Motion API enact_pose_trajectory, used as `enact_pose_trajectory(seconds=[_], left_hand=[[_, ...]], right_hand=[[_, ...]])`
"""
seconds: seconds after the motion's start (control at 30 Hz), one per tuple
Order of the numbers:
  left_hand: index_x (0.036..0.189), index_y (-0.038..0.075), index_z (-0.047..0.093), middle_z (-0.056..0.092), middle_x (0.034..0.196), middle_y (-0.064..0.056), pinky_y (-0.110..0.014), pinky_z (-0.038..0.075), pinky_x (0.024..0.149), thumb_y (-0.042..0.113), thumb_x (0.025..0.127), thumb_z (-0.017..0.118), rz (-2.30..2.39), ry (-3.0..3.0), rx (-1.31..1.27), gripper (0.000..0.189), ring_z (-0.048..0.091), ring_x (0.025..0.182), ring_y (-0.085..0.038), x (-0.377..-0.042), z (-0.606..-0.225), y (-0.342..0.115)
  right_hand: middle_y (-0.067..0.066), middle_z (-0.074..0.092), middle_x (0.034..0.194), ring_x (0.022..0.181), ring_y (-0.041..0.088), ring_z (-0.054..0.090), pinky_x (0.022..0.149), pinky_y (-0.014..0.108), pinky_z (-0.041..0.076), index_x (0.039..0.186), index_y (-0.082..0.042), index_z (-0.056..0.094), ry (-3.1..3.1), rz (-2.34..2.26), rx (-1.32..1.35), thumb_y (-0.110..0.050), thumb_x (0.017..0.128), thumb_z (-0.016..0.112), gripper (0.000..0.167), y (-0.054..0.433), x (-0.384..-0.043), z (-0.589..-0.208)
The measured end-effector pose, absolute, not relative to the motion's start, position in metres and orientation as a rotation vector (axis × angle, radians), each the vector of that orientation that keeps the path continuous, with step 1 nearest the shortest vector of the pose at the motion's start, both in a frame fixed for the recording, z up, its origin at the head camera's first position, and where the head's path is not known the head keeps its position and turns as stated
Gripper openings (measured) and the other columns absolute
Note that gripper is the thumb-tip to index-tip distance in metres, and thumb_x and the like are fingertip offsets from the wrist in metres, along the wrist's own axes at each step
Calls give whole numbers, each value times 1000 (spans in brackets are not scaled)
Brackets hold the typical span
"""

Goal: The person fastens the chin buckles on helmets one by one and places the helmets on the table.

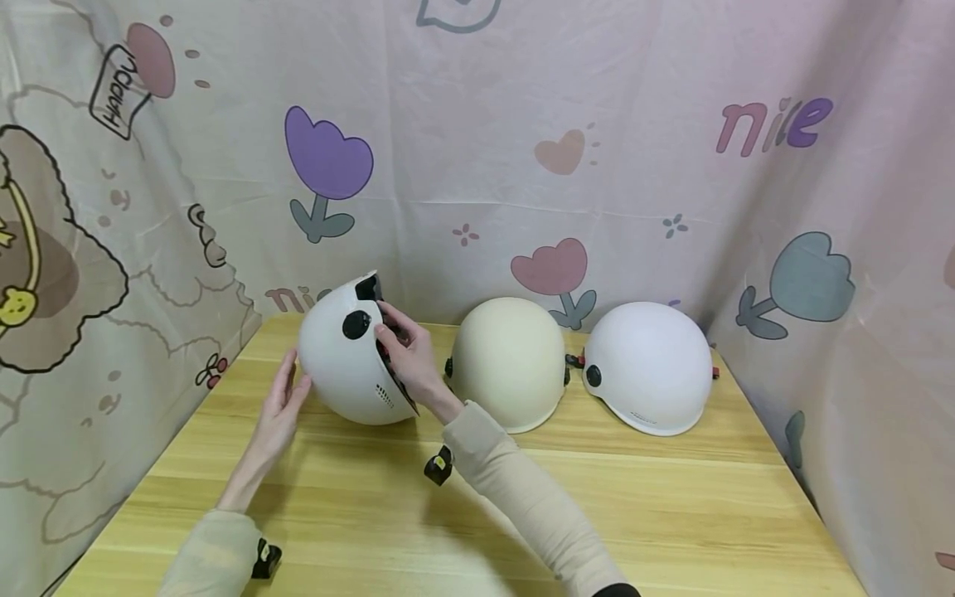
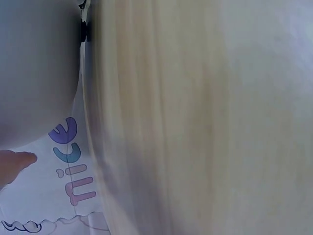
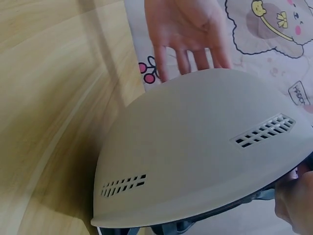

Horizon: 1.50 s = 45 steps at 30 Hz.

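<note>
A white helmet [image 1: 339, 356] is tilted on the left of the table, its open underside turned to the right. My right hand [image 1: 409, 352] grips its rim, thumb outside and fingers inside. Against its left side is my left hand [image 1: 279, 406]; the right wrist view has that left hand [image 3: 188, 41] with straight fingers whose tips meet the shell. Two slotted vents show on the helmet [image 3: 195, 132] there, along with dark straps below the rim. Only part of the helmet [image 2: 39, 73] and one digit of the left hand [image 2: 17, 164] appear in the left wrist view.
A cream helmet [image 1: 509, 365] stands in the middle, close to my right forearm. Right of it sits another white helmet [image 1: 649, 365]. All are near the back edge of the wooden table [image 1: 418, 531], before a printed curtain [image 1: 462, 124].
</note>
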<state>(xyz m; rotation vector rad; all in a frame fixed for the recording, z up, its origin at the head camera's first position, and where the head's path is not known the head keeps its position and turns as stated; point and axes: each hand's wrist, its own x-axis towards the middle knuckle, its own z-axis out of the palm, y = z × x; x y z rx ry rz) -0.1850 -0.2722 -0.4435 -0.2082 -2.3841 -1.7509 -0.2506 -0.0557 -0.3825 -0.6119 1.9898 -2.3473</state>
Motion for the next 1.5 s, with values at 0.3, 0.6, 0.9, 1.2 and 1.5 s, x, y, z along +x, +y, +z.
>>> enact_pose_trajectory(seconds=[0.3, 0.6, 0.9, 1.2, 1.5], left_hand=[[162, 19, -8, -10, 170, -12, -51, 3, 129, 44, 110, 28, -1807, -2469, -124, 68, -5, 156, -40, -184, -443, -276], [161, 27, -13, -12, 169, -16, -70, 10, 121, 48, 109, 27, -1916, -2474, -88, 70, -1, 154, -48, -181, -441, -276], [161, 27, -15, -11, 168, -21, -70, 10, 121, 45, 110, 28, -1917, -2501, -112, 69, 1, 154, -49, -181, -441, -276], [160, 31, -19, -8, 168, -23, -72, 13, 120, 45, 110, 27, -1914, -2514, -106, 69, 3, 153, -50, -179, -441, -275], [159, 34, -20, -12, 167, -21, -72, 18, 117, 40, 110, 33, -1949, -2487, -128, 72, 2, 153, -50, -181, -440, -270]], right_hand=[[6, 60, 123, 82, 8, 58, 59, 16, 53, 144, -11, 55, 1803, -2452, -440, -11, 105, 50, 39, -51, -252, -377], [14, 61, 134, 97, 12, 61, 68, 17, 56, 146, -9, 52, 1636, -2531, -392, -10, 106, 47, 41, -46, -253, -378], [3, 65, 124, 91, 5, 63, 62, 15, 54, 146, -7, 51, 1502, -2609, -338, -9, 106, 47, 41, -42, -256, -379], [-5, 59, 109, 93, 5, 63, 65, 16, 54, 153, -10, 43, 1495, -2589, -359, -5, 106, 42, 47, -35, -257, -375], [13, 56, 144, 92, 6, 61, 75, 18, 54, 152, -16, 45, 1658, -2461, -282, -8, 106, 40, 47, -20, -264, -371]])
